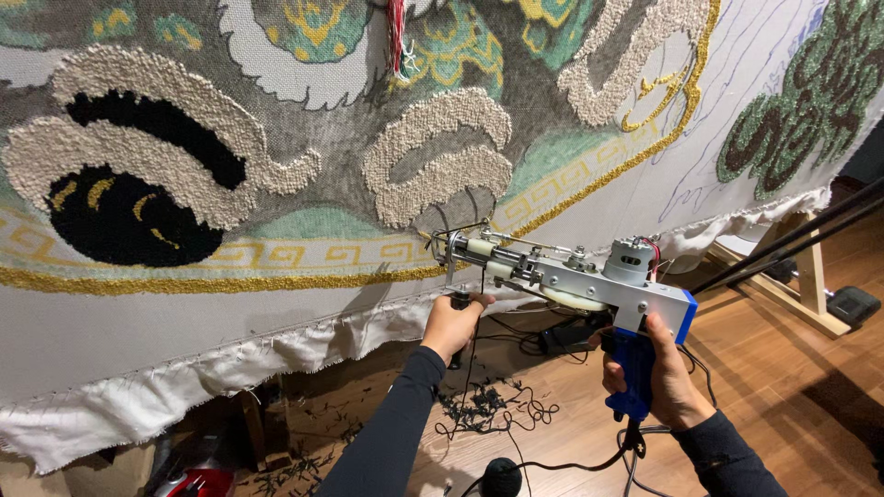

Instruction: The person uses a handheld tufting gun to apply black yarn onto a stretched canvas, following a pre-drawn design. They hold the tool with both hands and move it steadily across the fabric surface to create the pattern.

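Tufting gun [562,271], blue-handled, is held against stretched backing cloth [184,322] at the gold border; right hand [658,377] is closed on its grip, left hand [453,322] clasped round the front handle.

Tufting gun [571,276] held level, needle end against the stretched backing cloth [184,322], just below the gold border line [212,281]. Right hand [658,373] wrapped round the blue pistol handle [635,368]; left hand [453,322] closed on the front black handle. Black yarn strand [471,368] hangs from the gun. Yarn clippings [479,405] scattered on the wooden floor [792,387] below.
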